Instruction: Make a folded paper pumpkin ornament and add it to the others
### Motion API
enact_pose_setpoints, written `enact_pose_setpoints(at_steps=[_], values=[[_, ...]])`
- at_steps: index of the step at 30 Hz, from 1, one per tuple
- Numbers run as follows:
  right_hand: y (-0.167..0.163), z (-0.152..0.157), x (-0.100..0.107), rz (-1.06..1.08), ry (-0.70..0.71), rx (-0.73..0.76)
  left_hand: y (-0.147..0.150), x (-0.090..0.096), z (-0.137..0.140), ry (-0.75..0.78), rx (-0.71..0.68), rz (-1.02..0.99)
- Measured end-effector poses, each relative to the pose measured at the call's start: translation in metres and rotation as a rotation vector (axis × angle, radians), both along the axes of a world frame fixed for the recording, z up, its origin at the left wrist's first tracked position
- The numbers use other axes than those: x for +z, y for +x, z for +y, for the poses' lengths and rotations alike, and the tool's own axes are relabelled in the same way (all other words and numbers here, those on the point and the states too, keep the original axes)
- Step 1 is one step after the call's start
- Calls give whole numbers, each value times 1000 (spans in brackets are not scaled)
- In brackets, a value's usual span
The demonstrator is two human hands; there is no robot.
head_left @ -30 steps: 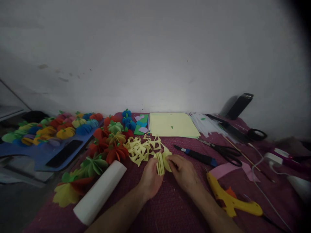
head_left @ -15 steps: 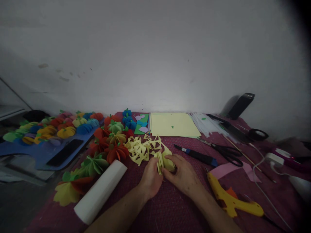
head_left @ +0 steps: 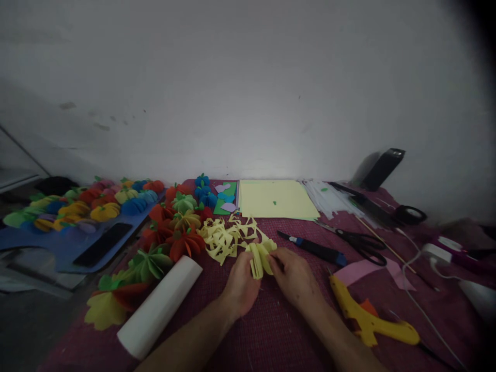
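A small stack of folded pale yellow paper pieces [head_left: 259,260] stands on edge on the maroon mat [head_left: 271,330]. My left hand [head_left: 241,285] pinches its left side and my right hand [head_left: 293,276] presses its right side, fingers on the outer fold. Just behind lies a heap of yellow paper offcuts [head_left: 225,236]. A sheet of yellow paper [head_left: 276,199] lies flat further back.
Coloured paper pumpkins [head_left: 175,227] cluster at the left, more on a blue board [head_left: 77,212]. A white roll [head_left: 158,307] lies at front left. A blue-handled knife [head_left: 313,249], black scissors [head_left: 356,240], a yellow glue gun [head_left: 366,315] and cables sit to the right.
My right hand shifted slightly over the yellow stack, fingers moving along its right fold. The stack stays in the same place and my left hand has barely moved.
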State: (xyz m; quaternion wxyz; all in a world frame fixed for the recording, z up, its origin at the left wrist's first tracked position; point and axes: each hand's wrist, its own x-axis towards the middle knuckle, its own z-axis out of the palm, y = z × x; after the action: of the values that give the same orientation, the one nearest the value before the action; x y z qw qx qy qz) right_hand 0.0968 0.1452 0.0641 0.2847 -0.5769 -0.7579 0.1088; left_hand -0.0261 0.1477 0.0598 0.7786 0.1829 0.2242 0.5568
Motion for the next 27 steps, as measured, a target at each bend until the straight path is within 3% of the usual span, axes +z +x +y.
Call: enact_pose_setpoints(at_steps=[16,23,27], values=[[2,4,-6,18,9,-55,1,-1,-3,-97,37,10],[0,1,-2,47,27,132,-2,2,-2,-134,26,-9],[-2,-3,3,98,-8,126,-3,2,-3,-145,22,16]])
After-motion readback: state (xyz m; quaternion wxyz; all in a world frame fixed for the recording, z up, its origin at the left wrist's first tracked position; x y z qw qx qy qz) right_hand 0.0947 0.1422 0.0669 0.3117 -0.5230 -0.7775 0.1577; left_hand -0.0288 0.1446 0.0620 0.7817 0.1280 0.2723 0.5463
